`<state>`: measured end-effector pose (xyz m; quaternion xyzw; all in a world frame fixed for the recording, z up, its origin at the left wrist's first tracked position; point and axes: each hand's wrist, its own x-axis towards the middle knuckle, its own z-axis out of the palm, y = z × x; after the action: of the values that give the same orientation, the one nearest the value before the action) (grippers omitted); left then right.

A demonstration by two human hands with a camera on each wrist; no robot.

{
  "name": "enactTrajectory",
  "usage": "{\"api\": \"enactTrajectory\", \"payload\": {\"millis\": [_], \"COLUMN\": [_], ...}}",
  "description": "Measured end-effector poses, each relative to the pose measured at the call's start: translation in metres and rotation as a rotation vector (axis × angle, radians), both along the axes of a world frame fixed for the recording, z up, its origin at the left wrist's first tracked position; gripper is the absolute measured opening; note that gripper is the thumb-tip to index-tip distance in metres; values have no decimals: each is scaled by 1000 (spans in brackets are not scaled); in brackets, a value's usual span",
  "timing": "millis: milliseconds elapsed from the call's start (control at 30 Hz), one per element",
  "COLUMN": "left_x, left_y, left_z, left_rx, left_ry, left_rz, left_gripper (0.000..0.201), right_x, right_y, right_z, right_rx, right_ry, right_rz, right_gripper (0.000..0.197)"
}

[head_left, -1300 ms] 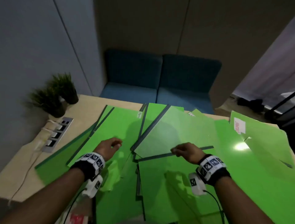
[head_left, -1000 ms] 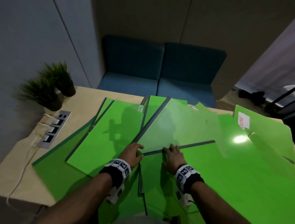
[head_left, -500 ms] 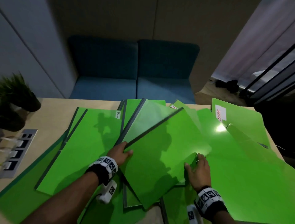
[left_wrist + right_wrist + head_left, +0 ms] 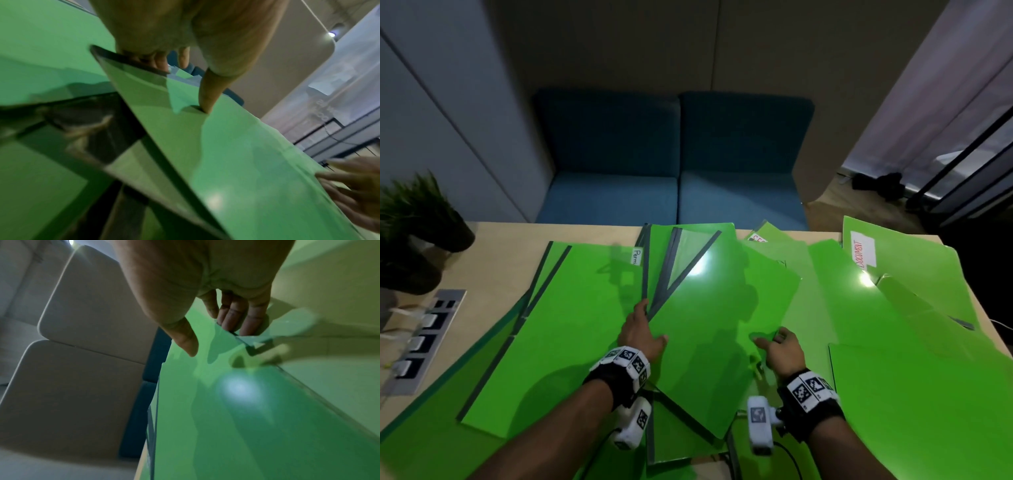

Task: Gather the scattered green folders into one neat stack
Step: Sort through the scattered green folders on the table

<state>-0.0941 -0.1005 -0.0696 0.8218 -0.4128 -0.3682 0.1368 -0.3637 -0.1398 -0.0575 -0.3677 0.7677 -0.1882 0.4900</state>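
Top folder [image 4: 722, 329] lies tilted mid-table on the other green folders [image 4: 571, 325], dark spine edge on its left. Left hand [image 4: 642, 334] pinches that spine edge: thumb on top, fingers [image 4: 160, 62] curled under. Right hand [image 4: 782, 349] grips the folder's right edge, thumb above, fingers [image 4: 234, 316] tucked below.

Left of the top folder: two overlapping folders. Right of it: more loose sheets out to the labelled folder [image 4: 893, 260], which reaches the table's [image 4: 493, 260] right edge. Bare wood shows only beyond and left of the top folder.

Farther left of it: power strip [image 4: 424, 339] set in the tabletop, then two potted plants [image 4: 417, 222]. Behind it, past the table's far edge: blue sofa [image 4: 674, 164], beige wall panels.
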Motion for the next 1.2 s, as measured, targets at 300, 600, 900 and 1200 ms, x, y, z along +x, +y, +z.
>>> {"api": "enactTrajectory", "payload": {"millis": [300,600,900,1200], "left_x": [-17,-13,-3,73], "left_y": [34,11,-13,30], "left_z": [24,20,-1,29], "left_rx": [-49,-156,143,17], "left_ry": [329,86,13,236], "left_rz": [-25,-34,193,309], "left_gripper": [67,55,109,69], "right_x": [-12,-54,-86,-50], "right_y": [5,1,11,11], "right_z": [14,19,46,42], "right_rx": [-118,-90,-65,-139], "right_ry": [-80,-113,-171,36], "right_rz": [14,-174,-209,-76], "right_gripper": [82,79,49,100]}}
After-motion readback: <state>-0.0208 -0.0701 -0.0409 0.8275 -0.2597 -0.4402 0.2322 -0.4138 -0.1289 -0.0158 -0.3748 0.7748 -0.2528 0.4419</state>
